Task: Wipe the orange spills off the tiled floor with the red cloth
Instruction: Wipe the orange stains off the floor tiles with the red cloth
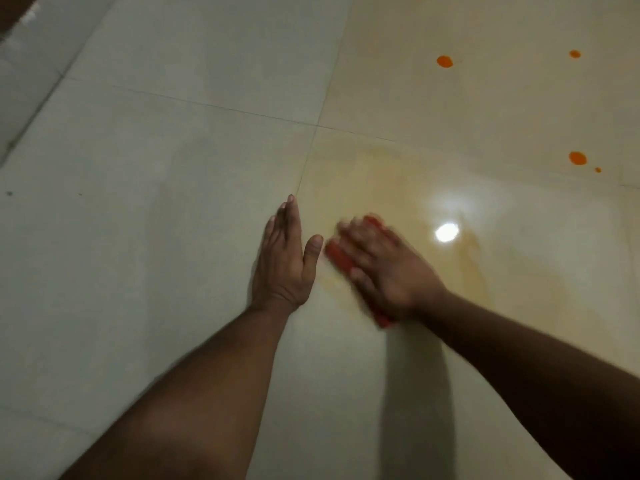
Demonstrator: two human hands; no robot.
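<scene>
On the pale tiled floor (156, 150), your left hand (282, 261) lies flat with straight fingers, holding nothing and bracing you just beside the grout line, while your right hand (381, 268), blurred, presses spread fingers down on the red cloth (341, 259), which lies on a faint orange smear (398, 168). You look to be mid-wipe on that film, with the task only partly done. Next you will need to carry the cloth well away, up and to the right, to the round orange spills (444, 61) that sit untouched.
</scene>
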